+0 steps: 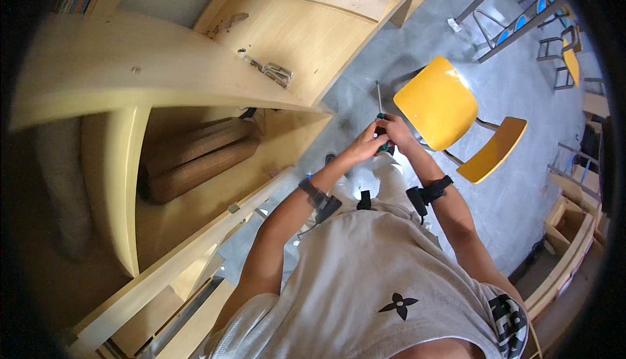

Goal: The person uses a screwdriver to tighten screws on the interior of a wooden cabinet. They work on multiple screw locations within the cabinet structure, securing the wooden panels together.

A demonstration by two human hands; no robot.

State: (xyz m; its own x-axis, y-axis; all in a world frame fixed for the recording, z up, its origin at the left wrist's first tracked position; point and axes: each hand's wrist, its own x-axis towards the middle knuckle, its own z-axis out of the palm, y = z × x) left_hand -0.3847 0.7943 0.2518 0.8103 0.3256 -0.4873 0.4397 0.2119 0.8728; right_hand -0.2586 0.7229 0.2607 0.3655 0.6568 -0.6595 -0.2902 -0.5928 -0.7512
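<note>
A screwdriver [379, 100] with a green and black handle is held in front of my body, its metal shaft pointing away from me over the grey floor. My left hand [364, 145] and my right hand [395, 130] meet around its handle, fingers closed on it and partly overlapping. The handle's middle is covered by the fingers. To the right of my hands stands a chair with a yellow seat [435, 102]. On the cabinet's wooden surface up and to the left lie small metal hardware pieces [278, 73].
A wooden cabinet [132, 63] fills the left side, with rolled brown material [205, 166] inside its lower compartment. A metal-legged frame [481, 2] stands at the upper right. More yellow chairs [570, 63] and wooden furniture [567, 261] line the right side.
</note>
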